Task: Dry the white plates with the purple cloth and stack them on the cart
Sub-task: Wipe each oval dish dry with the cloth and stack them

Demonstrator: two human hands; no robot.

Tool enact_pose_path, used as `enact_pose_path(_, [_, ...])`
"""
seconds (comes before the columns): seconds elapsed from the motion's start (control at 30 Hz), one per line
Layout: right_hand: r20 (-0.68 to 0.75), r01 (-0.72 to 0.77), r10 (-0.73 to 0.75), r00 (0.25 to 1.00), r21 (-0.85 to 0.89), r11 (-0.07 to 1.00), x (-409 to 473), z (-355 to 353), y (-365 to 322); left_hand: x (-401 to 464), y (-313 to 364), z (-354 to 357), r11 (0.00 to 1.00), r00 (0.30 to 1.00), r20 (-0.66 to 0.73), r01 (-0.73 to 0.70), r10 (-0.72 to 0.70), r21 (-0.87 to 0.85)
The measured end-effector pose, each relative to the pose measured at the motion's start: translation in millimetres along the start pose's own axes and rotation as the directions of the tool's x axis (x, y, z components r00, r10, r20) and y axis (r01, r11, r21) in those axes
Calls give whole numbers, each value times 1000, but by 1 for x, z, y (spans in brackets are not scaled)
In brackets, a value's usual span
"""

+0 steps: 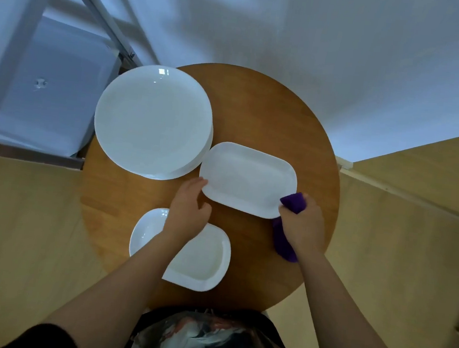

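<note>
A white rectangular plate [247,179] lies on the round wooden table [278,117]. My left hand [190,208] touches its near left corner with its fingertips, fingers loosely bent. My right hand [303,226] grips the purple cloth [287,232] at the plate's near right corner; the cloth's tail hangs down under the hand. A stack of large round white plates [152,120] sits at the table's far left. A squarish white plate [203,261] lies near me, partly under my left forearm, overlapping a round white plate [146,229].
A white cart [49,83] with a metal frame [103,13] stands to the left of the table, its shelves white. The floor around the table is light wood [414,219]. A white wall lies beyond.
</note>
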State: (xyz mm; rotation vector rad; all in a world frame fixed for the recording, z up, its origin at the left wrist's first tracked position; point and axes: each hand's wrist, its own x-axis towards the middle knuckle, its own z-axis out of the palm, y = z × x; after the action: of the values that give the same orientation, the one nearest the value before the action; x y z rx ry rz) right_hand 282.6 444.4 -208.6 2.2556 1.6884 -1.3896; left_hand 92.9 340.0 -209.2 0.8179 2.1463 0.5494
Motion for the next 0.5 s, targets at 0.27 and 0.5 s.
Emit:
enact_pose_path(0.27, [-95, 126, -97, 991, 366, 922, -73, 21, -30, -30, -91, -48, 936, 960, -117, 274, -253, 220])
enact_pose_path(0.5, [-92, 140, -123, 988, 207, 968, -111, 76, -22, -32, -120, -67, 903, 956, 116, 211, -271, 374])
